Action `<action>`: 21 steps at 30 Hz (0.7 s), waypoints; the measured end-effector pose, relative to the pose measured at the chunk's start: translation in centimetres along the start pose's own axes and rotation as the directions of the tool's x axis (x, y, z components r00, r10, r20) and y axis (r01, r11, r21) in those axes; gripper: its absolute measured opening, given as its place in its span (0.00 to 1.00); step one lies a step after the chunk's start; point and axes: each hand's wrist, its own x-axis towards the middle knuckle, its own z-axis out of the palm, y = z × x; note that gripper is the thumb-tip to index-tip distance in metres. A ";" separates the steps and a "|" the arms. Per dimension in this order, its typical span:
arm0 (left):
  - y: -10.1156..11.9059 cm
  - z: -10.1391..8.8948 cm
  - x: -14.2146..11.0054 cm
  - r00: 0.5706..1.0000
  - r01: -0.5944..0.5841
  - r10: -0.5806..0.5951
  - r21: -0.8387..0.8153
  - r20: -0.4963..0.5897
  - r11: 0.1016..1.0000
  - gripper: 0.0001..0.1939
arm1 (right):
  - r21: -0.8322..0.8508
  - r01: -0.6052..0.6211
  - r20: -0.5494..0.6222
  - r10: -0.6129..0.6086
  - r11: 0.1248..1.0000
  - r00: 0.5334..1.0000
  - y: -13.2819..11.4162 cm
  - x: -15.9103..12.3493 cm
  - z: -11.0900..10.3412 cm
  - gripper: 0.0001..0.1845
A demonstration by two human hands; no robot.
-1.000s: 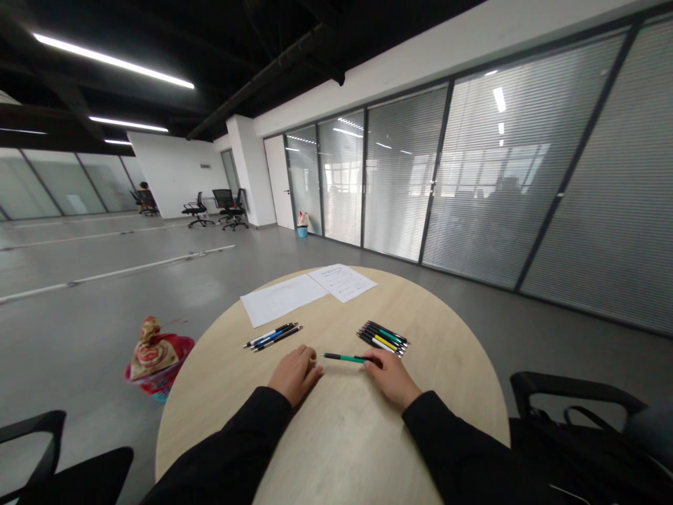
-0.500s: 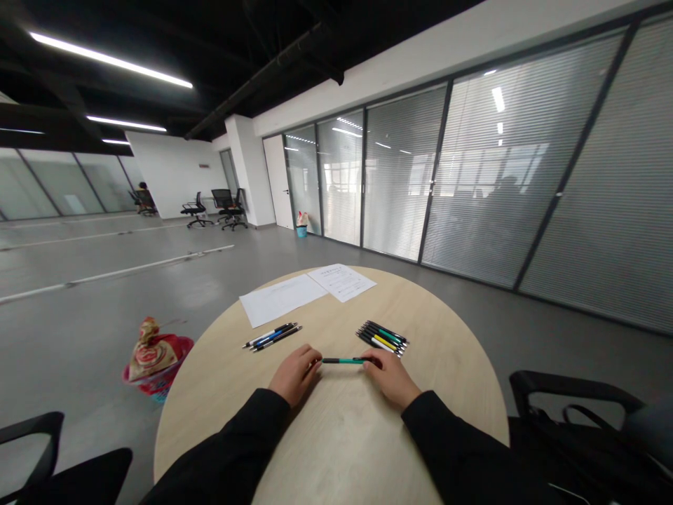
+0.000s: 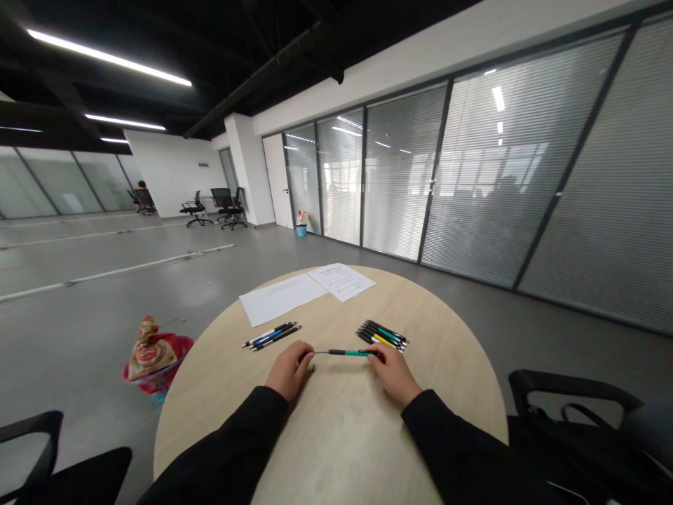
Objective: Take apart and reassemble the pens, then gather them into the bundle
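Observation:
A green-and-black pen (image 3: 348, 353) lies level above the light wood table (image 3: 336, 428), between my two hands. My right hand (image 3: 394, 375) is closed on the pen's right end. My left hand (image 3: 288, 370) has its fingers closed at the thin metal left end, touching it. Beyond my right hand lies a bunch of several black pens with coloured barrels (image 3: 382, 336). Three similar pens (image 3: 272, 337) lie beyond my left hand. Two white paper sheets (image 3: 278, 299) (image 3: 341, 282) lie at the far side of the table.
Left of the round table stands a red basket with a patterned bag (image 3: 154, 366) on the grey floor. Black office chairs (image 3: 573, 393) (image 3: 63, 468) flank the table. A seated person (image 3: 141, 198) and more chairs are far off by the wall.
My left hand has moved slightly left and the pen's thin metal end now shows between my hands. The pen has risen a little since the earliest frame.

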 end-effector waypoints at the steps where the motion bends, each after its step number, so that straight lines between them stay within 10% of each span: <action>1: -0.1 0.0 0.0 1.000 0.007 -0.007 -0.004 -0.007 1.000 0.13 | -0.005 -0.002 -0.008 0.002 1.000 1.000 0.1 0.0 0.0 0.13; 21: -1.8 -0.4 0.2 0.958 0.160 -0.149 0.027 -0.244 0.987 0.12 | -0.041 -0.031 -0.313 0.017 0.999 0.950 0.8 0.3 -0.5 0.14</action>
